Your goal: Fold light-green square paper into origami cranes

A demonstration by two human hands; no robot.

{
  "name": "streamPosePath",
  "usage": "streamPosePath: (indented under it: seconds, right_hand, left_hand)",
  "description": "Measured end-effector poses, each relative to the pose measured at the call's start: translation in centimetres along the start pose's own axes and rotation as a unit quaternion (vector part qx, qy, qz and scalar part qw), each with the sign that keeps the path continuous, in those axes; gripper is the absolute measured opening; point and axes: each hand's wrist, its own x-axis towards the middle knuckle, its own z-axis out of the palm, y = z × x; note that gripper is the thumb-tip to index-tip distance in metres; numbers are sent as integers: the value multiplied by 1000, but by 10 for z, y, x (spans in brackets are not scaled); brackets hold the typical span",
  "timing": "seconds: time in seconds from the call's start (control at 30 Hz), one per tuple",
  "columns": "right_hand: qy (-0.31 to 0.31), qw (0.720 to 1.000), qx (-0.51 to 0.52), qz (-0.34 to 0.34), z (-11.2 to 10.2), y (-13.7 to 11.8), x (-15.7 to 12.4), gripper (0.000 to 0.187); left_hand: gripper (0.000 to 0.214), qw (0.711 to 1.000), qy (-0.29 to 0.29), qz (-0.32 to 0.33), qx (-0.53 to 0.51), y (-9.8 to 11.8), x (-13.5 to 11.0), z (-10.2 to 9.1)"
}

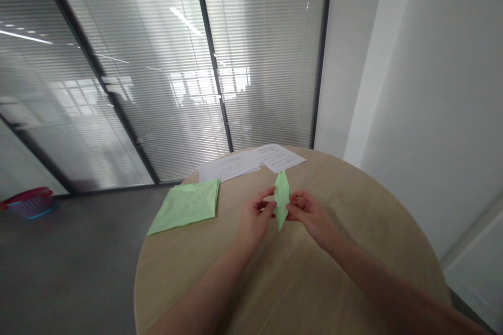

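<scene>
A light green piece of folded paper [282, 194], a long narrow diamond with pointed ends and creases down its face, is held upright above the table. My left hand [255, 217] pinches its left edge between thumb and fingers. On the opposite edge, my right hand [308, 214] grips it the same way, thumb in front. The fingers behind the paper are partly hidden. To the left of my hands, a stack of light green sheets [186, 204] lies near the table's left edge.
Printed white sheets [231, 165] lie at the far side of the round wooden table [353, 209]. Glass partitions with blinds [267, 52] stand behind it, and a white wall [440, 89] is on the right. A red and blue basket [31, 203] sits on the floor at left.
</scene>
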Motion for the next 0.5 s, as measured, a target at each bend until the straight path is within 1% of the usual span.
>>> streamPosePath:
  seconds: [0.07, 0.13, 0.2, 0.3, 0.4, 0.5]
  right_hand:
    - [-3, 1000, 3, 4, 0, 1, 0, 38]
    - [2, 1000, -4, 2, 0, 2, 1, 40]
    - [5, 1000, -6, -8, -2, 5, 2, 40]
    - [-4, 1000, 7, -20, -4, 9, 3, 35]
    - [-6, 1000, 18, -19, -5, 11, 4, 31]
    - [2, 1000, 14, -15, -6, 9, 4, 30]
  left_hand:
    - [36, 1000, 2, 0, 2, 1, 0, 0]
    - [44, 1000, 5, 1, -9, 0, 1, 0]
    - [47, 1000, 3, 0, -10, -2, 1, 0]
    - [38, 1000, -4, -6, -2, -5, 2, 0]
    - [28, 1000, 3, -6, -16, -5, 1, 0]
    - [23, 999, -22, -17, -20, -5, 1, 0]
